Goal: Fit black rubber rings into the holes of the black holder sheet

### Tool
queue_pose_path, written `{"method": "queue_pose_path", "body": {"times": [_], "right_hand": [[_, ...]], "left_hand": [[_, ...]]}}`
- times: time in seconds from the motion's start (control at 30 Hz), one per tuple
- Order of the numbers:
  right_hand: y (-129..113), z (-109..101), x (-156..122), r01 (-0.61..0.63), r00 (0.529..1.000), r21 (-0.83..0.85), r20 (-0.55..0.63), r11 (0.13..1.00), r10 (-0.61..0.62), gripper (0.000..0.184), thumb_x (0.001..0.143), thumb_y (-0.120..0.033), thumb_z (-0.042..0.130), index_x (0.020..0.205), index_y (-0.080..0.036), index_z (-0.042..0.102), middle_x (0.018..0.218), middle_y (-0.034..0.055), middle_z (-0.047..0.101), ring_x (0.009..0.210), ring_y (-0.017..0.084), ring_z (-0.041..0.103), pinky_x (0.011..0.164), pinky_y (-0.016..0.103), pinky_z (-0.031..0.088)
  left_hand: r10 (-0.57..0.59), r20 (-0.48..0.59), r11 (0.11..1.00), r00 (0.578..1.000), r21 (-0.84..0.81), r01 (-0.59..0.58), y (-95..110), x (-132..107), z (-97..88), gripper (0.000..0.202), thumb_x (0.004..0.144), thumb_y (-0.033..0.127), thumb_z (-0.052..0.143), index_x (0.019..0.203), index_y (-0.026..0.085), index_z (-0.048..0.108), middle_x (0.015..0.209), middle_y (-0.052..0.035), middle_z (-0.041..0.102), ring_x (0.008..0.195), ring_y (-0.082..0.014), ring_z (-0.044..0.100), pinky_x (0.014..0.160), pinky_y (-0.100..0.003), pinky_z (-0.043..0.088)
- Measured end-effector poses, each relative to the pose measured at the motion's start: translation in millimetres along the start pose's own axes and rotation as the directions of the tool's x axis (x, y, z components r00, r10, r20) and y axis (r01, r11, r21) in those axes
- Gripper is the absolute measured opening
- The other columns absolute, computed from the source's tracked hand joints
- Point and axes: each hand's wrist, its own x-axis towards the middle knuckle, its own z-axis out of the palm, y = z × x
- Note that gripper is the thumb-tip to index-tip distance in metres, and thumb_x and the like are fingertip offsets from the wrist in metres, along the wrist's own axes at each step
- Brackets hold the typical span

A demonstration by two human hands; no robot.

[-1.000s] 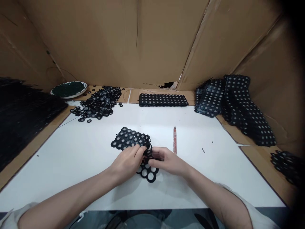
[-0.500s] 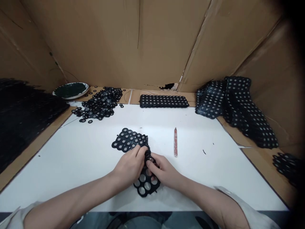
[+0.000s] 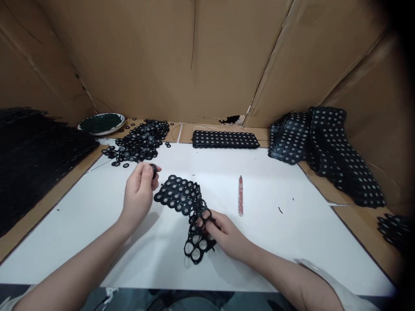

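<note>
In the head view, the left hand was raised above the white table, its fingers curled in and its thumb and forefinger pinched shut on one small black ring. The right hand lay low on the table, its fingers closed on the perforated black sheet at the place where the sheet bent; the part beyond the fingers lay flat toward the middle of the table with grey discs in its holes, and the part nearer the person showed open holes, about five of them. One red pen lay just to the right of the sheet, apart from both hands. At the far left of the table sat one heap of loose black rings, too many to count, and behind it one plate with dark contents. One flat stack of black sheets lay at the far edge in the middle. On the right, two draped piles of dotted sheets leaned against the cardboard wall, and a further dark pile showed at the right edge, blurred. A large dark mass covered the left side; what it was made of could not be told.
</note>
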Motion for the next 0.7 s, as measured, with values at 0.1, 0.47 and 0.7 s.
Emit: {"method": "queue_pose_path", "body": {"times": [0.1,0.47,0.7], "right_hand": [[-4.1,-5.6,1.7,0.009,0.998,0.015,-0.059,1.0,-0.008,0.012,0.084,-0.02,0.038,0.08,-0.018,0.05,0.079,0.0003,0.052,0.075,0.012,0.047,0.07,0.025,0.038],[-2.5,-28.5,15.1,-0.113,0.968,-0.208,-0.246,0.972,0.06,0.025,0.079,-0.04,0.047,0.067,-0.018,0.048,0.055,-0.0044,0.035,0.052,0.009,0.035,0.05,0.024,0.031],[1.4,-44.9,18.2,-0.038,0.972,-0.283,-0.234,0.958,-0.031,0.017,0.073,-0.03,0.053,0.088,-0.021,0.053,0.073,-0.0008,0.052,0.063,0.014,0.05,0.072,0.035,0.042]], "left_hand": [[-0.165,0.137,0.986,0.977,0.051,0.159,-20.8,25.8,-9.1,0.028,0.081,0.043,0.038,0.078,0.017,0.049,0.058,0.0037,0.038,0.047,-0.008,0.035,0.044,-0.02,0.028],[0.013,0.036,0.655,0.999,0.755,-0.036,-43.7,165.5,-60.6,0.03,0.072,0.021,0.045,0.099,0.014,0.055,0.103,-0.0104,0.059,0.098,-0.0257,0.051,0.085,-0.034,0.037],[0.019,0.072,0.555,0.997,0.829,-0.07,-31.6,183.4,-66.3,0.047,0.071,0.025,0.056,0.113,0.005,0.05,0.106,-0.0126,0.06,0.099,-0.0279,0.054,0.085,-0.034,0.041]]}}
